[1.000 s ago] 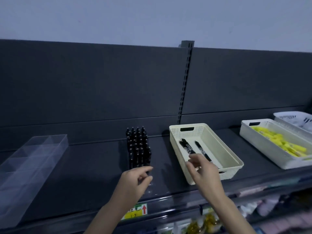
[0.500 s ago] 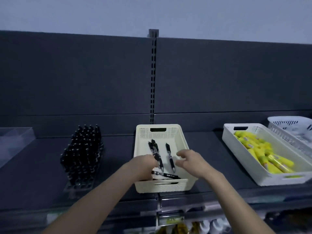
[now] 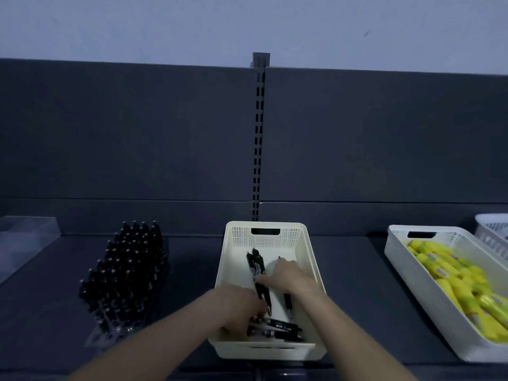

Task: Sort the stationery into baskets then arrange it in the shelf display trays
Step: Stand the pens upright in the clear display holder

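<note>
A cream basket (image 3: 265, 235) sits on the dark shelf straight ahead, holding several black pens (image 3: 256, 265). Both my hands are inside it. My left hand (image 3: 238, 309) is curled at the near end, fingers on the pens lying crosswise there. My right hand (image 3: 288, 277) lies palm down over the middle, thumb on a lengthwise pen and fingers covering another. To the left, a clear display tray (image 3: 110, 334) holds many black pens (image 3: 129, 268) standing upright.
A white basket (image 3: 398, 251) of yellow highlighters (image 3: 464, 281) stands at the right, with another white mesh basket (image 3: 492, 229) behind it. An empty clear tray (image 3: 24, 237) sits at the far left. The dark back panel rises behind the shelf.
My view swung right until the cream basket was centred. My left hand left the upright pens and went into the basket; my right hand reached deeper over the pens.
</note>
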The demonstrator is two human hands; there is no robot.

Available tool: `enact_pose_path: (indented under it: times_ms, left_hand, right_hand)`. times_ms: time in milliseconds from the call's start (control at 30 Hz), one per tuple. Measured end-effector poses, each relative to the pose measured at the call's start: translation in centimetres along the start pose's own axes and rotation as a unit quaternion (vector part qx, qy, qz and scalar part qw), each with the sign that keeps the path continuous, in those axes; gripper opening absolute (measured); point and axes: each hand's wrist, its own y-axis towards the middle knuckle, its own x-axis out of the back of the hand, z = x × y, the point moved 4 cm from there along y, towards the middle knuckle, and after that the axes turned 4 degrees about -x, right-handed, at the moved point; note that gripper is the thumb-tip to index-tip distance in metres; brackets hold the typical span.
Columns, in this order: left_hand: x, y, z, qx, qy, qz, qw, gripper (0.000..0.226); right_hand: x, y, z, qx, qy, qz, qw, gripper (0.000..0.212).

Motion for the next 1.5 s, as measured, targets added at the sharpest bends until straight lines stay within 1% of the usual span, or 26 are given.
enact_pose_path:
  times_ms: [33,67,100,167,267,300,333,400,500,533,600,667,700,767,833,867,933,1000,1067,1133,1200,1233,1300,1400,1467,1500]
  left_hand:
    - [0.2,0.2,0.1,-0.004,0.011,0.005,1.000,0.044]
    - [0.4,0.4,0.2,-0.009,0.018,0.011,1.000,0.043]
    - [0.6,0.6,0.4,-0.013,0.020,0.013,1.000,0.043]
    - [0.9,0.8,0.3,-0.014,-0.006,0.020,1.000,0.046]
    - [0.7,1.0,-0.1,-0.018,-0.057,0.062,0.996,0.058]
    - [0.7,1.0,-0.3,-0.022,-0.067,0.076,0.995,0.060]
    - [0.7,1.1,-0.5,-0.026,-0.063,0.086,0.994,0.062]
    - [0.8,1.3,-0.8,-0.037,-0.019,0.086,0.995,0.062]
    - [0.7,2.2,-0.7,-0.042,0.041,0.068,0.996,0.050]
    - [0.7,2.4,-0.6,-0.039,0.039,0.061,0.997,0.047]
    - [1.1,2.7,-0.1,-0.027,-0.036,0.054,0.998,0.049]
    - [1.3,2.7,0.1,-0.031,-0.104,0.064,0.992,0.060]
    - [1.2,2.7,-0.1,-0.038,-0.096,0.072,0.992,0.066]
    - [0.8,2.7,-0.9,-0.061,-0.015,0.065,0.996,0.068]
    - [0.6,3.1,-1.5,-0.082,0.048,0.022,0.995,0.057]
    - [0.7,3.3,-1.4,-0.082,0.051,0.001,0.995,0.050]
    - [1.4,3.6,-0.7,-0.067,0.039,-0.028,0.997,0.038]
    - [2.2,3.7,-0.1,-0.057,0.041,-0.046,0.997,0.033]
    - [2.9,3.8,-0.1,-0.035,0.070,-0.068,0.995,0.025]
    - [3.4,3.6,-1.0,-0.035,0.123,-0.085,0.988,0.023]
    - [3.3,3.4,-2.5,-0.060,0.175,-0.081,0.979,0.026]
    - [2.9,3.3,-3.0,-0.065,0.179,-0.075,0.979,0.028]
    - [1.9,3.2,-3.1,-0.043,0.161,-0.061,0.984,0.031]
    - [1.0,3.5,-2.4,-0.005,0.156,-0.051,0.986,0.029]
    - [1.4,4.0,-1.2,0.023,0.150,-0.058,0.987,0.029]
    - [1.7,4.2,-0.4,0.040,0.141,-0.068,0.987,0.029]
  right_hand:
    - [-0.5,0.7,0.4,-0.013,-0.009,-0.016,1.000,0.073]
    - [-1.0,1.3,0.8,-0.017,-0.016,-0.028,0.999,0.080]
    - [-1.3,1.6,1.0,-0.016,-0.021,-0.034,0.999,0.080]
    - [-1.2,1.8,0.9,-0.013,-0.036,-0.035,0.999,0.073]
    - [0.5,2.2,-0.3,-0.004,-0.068,-0.041,0.997,0.043]
    - [1.1,2.3,-0.8,-0.005,-0.069,-0.039,0.997,0.038]
    - [1.4,2.2,-1.3,-0.007,-0.073,-0.031,0.997,0.037]
    - [1.4,2.2,-1.7,0.002,-0.084,0.001,0.996,0.036]
    - [1.1,2.1,-2.1,0.007,-0.072,0.036,0.997,0.021]
    - [0.9,2.2,-2.3,0.005,-0.055,0.044,0.997,0.021]
    - [0.8,2.5,-2.7,0.006,-0.018,0.060,0.998,0.026]
    - [0.8,2.4,-2.7,0.012,0.010,0.075,0.997,0.025]
    - [0.8,2.3,-2.7,0.017,0.023,0.078,0.997,0.023]
    - [0.9,2.1,-2.6,0.023,0.033,0.081,0.996,0.025]
    - [0.7,2.3,-2.6,0.027,0.023,0.078,0.996,0.023]
    - [0.5,2.5,-2.6,0.025,0.011,0.074,0.997,0.020]
    - [0.1,2.9,-2.7,0.017,-0.008,0.066,0.998,0.026]
    - [-0.1,3.2,-2.6,0.022,-0.026,0.053,0.998,0.025]
    - [-0.1,3.1,-2.5,0.027,-0.042,0.041,0.998,0.024]
    - [0.0,2.9,-2.6,0.029,-0.050,0.039,0.998,0.026]
    - [0.2,2.8,-2.8,0.027,-0.058,0.036,0.997,0.025]
    - [0.2,2.6,-2.8,0.026,-0.059,0.034,0.997,0.020]
    - [0.1,2.5,-2.8,0.028,-0.065,0.035,0.997,0.015]
    - [-0.1,2.7,-2.8,0.033,-0.060,0.039,0.997,0.017]
    - [0.3,2.7,-3.1,0.024,0.001,0.054,0.998,0.023]
    - [0.4,2.7,-3.2,0.016,0.060,0.065,0.996,0.024]
